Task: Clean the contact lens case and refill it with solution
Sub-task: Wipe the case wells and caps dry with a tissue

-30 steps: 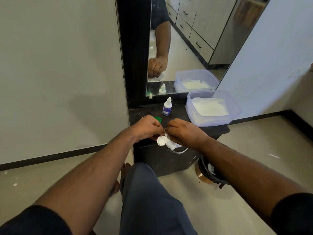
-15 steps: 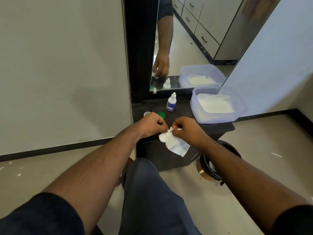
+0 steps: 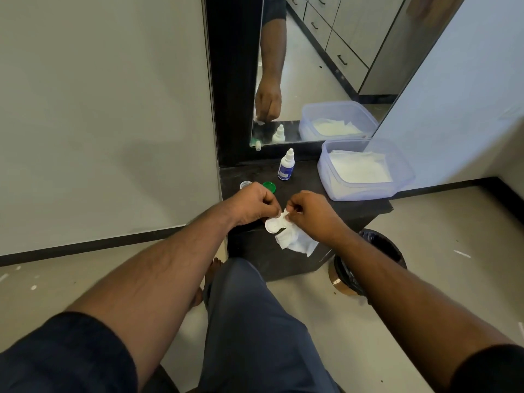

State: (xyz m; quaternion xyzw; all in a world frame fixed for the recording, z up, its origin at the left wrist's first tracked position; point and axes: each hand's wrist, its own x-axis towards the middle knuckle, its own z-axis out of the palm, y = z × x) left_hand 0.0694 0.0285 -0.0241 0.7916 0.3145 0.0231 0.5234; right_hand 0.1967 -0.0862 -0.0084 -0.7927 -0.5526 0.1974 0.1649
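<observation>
My left hand (image 3: 255,204) grips the white contact lens case (image 3: 272,224) above the front edge of the dark cabinet top (image 3: 306,180). One round well of the case faces up. My right hand (image 3: 307,214) pinches a white tissue (image 3: 295,241) against the other well; the rest of the tissue hangs down below the hands. A green cap (image 3: 269,186) and a clear cap (image 3: 245,184) lie on the cabinet just behind my left hand. The small white solution bottle (image 3: 285,165) with a blue label stands upright further back.
A clear plastic tub (image 3: 365,191) holding white tissues sits at the cabinet's right end. A mirror (image 3: 312,66) stands behind. A bin with a black liner (image 3: 377,251) is on the floor to the right. My knee (image 3: 249,307) is below the hands.
The tissue, bunched under my right hand a second ago, now hangs loose below it. Both hands stay at the case; the camera has tilted slightly.
</observation>
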